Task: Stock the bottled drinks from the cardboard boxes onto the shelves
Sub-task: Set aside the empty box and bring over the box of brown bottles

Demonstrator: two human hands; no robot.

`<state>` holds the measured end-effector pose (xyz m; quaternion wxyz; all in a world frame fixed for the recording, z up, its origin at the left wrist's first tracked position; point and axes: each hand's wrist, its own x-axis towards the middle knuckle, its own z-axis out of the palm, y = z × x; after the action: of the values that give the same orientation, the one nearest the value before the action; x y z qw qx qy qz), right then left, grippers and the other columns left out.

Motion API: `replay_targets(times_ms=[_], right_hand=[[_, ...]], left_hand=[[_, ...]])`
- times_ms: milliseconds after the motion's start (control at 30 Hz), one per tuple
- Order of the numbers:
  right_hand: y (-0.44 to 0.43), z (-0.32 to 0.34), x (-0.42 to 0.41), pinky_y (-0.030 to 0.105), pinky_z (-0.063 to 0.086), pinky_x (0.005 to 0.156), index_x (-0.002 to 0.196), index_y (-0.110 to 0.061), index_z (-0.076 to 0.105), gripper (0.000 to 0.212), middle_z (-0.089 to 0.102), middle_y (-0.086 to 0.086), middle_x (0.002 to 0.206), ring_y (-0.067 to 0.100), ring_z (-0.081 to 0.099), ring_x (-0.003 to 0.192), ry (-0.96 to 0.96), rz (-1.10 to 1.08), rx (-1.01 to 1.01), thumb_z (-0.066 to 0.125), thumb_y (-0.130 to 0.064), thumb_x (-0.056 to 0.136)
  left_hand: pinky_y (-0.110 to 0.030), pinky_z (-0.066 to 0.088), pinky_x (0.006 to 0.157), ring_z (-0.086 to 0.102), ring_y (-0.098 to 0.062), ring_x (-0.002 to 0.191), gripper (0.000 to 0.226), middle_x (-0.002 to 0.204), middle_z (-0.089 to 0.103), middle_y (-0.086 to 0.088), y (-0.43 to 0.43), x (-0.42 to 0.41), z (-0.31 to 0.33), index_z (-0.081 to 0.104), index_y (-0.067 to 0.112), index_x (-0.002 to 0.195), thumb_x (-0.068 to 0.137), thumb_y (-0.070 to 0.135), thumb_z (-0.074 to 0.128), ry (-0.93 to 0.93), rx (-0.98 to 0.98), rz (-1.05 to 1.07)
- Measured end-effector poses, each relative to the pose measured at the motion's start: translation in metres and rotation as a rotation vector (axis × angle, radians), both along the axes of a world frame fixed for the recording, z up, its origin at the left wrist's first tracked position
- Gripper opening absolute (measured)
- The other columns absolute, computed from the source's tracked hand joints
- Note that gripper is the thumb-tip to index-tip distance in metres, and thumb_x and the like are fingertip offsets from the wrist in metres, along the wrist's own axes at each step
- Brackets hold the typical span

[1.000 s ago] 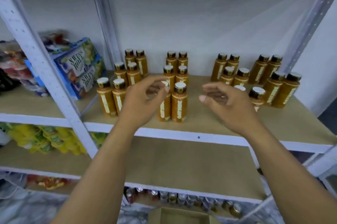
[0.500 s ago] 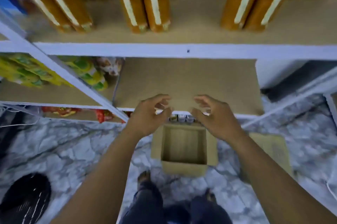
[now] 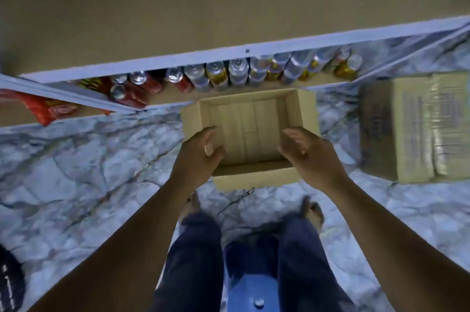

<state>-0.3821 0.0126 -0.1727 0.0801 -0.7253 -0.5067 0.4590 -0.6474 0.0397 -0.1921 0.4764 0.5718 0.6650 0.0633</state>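
Observation:
An open cardboard box [image 3: 256,179] stands on the marble floor in front of my feet, with no bottles inside it. My left hand [image 3: 201,156] hovers over the box's left wall, fingers loosely curled, holding nothing. Over the right wall my right hand [image 3: 307,151] hangs with relaxed fingers, holding nothing too. A second, closed cardboard box [image 3: 407,128] wrapped in clear film lies on the floor to the right. The wooden shelf board [image 3: 203,6] fills the top of the view; no bottles show on it here.
Under the shelf's white front rail [image 3: 279,42], a lower shelf holds a row of cans [image 3: 229,75] and red snack packs [image 3: 48,108]. A blue stool [image 3: 254,294] sits between my legs. A dark round object [image 3: 10,283] lies at bottom left.
My view has swung down from the amber bottles on the shelf to the floor. Both hands dropped from the shelf to just above the open box.

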Motion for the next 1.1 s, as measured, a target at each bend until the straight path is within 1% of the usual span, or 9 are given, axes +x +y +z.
replay_targets(times_ms=[133, 233, 367, 467, 567, 733, 867, 967, 1100], right_hand=[[0.015, -0.131, 0.024, 0.026, 0.033, 0.11, 0.153, -0.023, 0.042, 0.065, 0.043, 0.003, 0.157, 0.022, 0.042, 0.142, -0.1, 0.022, 0.055, 0.065, -0.044, 0.096], [0.02, -0.203, 0.042, 0.037, 0.025, 0.121, 0.162, -0.022, 0.02, 0.085, 0.013, 0.005, 0.17, 0.021, 0.015, 0.155, -0.208, 0.022, 0.08, 0.065, -0.047, 0.095], [0.016, -0.254, 0.06, 0.045, 0.031, 0.117, 0.164, -0.023, 0.0, 0.1, -0.006, 0.001, 0.171, 0.023, 0.011, 0.156, -0.262, 0.012, 0.085, 0.067, -0.048, 0.093], [0.009, -0.275, 0.069, 0.046, 0.041, 0.11, 0.163, -0.024, -0.003, 0.099, -0.005, -0.006, 0.171, 0.025, 0.029, 0.151, -0.268, 0.039, 0.107, 0.065, -0.047, 0.094], [0.005, -0.288, 0.075, 0.04, 0.042, 0.109, 0.162, -0.034, -0.004, 0.099, 0.0, -0.003, 0.172, 0.023, 0.039, 0.146, -0.197, -0.013, 0.128, 0.067, -0.043, 0.094], [0.0, -0.288, 0.072, 0.026, 0.046, 0.084, 0.159, -0.049, -0.005, 0.093, 0.062, 0.008, 0.14, 0.031, 0.066, 0.115, -0.133, -0.162, 0.096, 0.065, -0.035, 0.098], [-0.017, -0.265, 0.08, 0.043, 0.057, 0.084, 0.159, -0.048, -0.006, 0.089, 0.059, 0.016, 0.141, 0.038, 0.065, 0.112, -0.086, -0.223, 0.072, 0.06, -0.032, 0.101], [-0.042, -0.231, 0.096, 0.042, 0.053, 0.075, 0.16, -0.045, -0.003, 0.084, 0.064, 0.023, 0.13, 0.044, 0.065, 0.101, -0.106, -0.293, 0.056, 0.058, -0.033, 0.103], [-0.085, -0.169, 0.125, 0.034, 0.04, 0.063, 0.159, -0.048, 0.001, 0.083, 0.066, 0.017, 0.13, 0.038, 0.067, 0.087, -0.101, -0.451, 0.094, 0.059, -0.032, 0.102]], left_hand=[[-0.03, 0.035, 0.111, 0.037, -0.023, 0.146, 0.067, 0.161, 0.039, -0.006, 0.006, -0.005, -0.123, 0.034, 0.019, 0.158, 0.099, 0.032, 0.065, 0.12, 0.09, 0.006], [-0.041, 0.034, 0.116, 0.018, -0.025, 0.156, 0.082, 0.171, 0.011, -0.005, 0.007, -0.012, -0.19, 0.015, 0.024, 0.164, 0.099, 0.039, 0.063, 0.222, 0.117, 0.02], [-0.03, 0.033, 0.111, 0.016, -0.02, 0.156, 0.095, 0.172, 0.001, -0.002, 0.006, -0.018, -0.238, 0.001, 0.017, 0.164, 0.098, 0.033, 0.066, 0.223, 0.16, 0.088], [-0.025, 0.037, 0.101, 0.029, -0.02, 0.151, 0.101, 0.172, 0.002, 0.005, 0.001, -0.017, -0.255, -0.007, 0.021, 0.164, 0.097, 0.034, 0.067, 0.202, 0.153, 0.138], [-0.038, 0.048, 0.1, 0.049, -0.031, 0.139, 0.105, 0.166, 0.032, -0.001, -0.002, -0.009, -0.263, -0.01, 0.033, 0.163, 0.095, 0.036, 0.07, 0.193, 0.153, 0.231], [-0.045, 0.05, 0.086, 0.061, -0.048, 0.116, 0.102, 0.139, 0.06, -0.023, -0.003, 0.001, -0.251, -0.009, 0.041, 0.161, 0.095, 0.029, 0.068, 0.287, 0.095, 0.292], [-0.047, 0.051, 0.084, 0.059, -0.049, 0.117, 0.101, 0.14, 0.059, -0.023, -0.008, 0.011, -0.227, -0.01, 0.044, 0.16, 0.096, 0.028, 0.067, 0.301, 0.068, 0.198], [-0.049, 0.053, 0.086, 0.059, -0.049, 0.117, 0.103, 0.139, 0.059, -0.023, -0.009, 0.028, -0.199, -0.013, 0.05, 0.157, 0.096, 0.03, 0.067, 0.293, 0.081, 0.123], [-0.036, 0.047, 0.073, 0.066, -0.043, 0.099, 0.104, 0.131, 0.064, -0.018, -0.002, 0.067, -0.148, -0.01, 0.041, 0.161, 0.096, 0.029, 0.07, 0.215, 0.136, 0.001]])
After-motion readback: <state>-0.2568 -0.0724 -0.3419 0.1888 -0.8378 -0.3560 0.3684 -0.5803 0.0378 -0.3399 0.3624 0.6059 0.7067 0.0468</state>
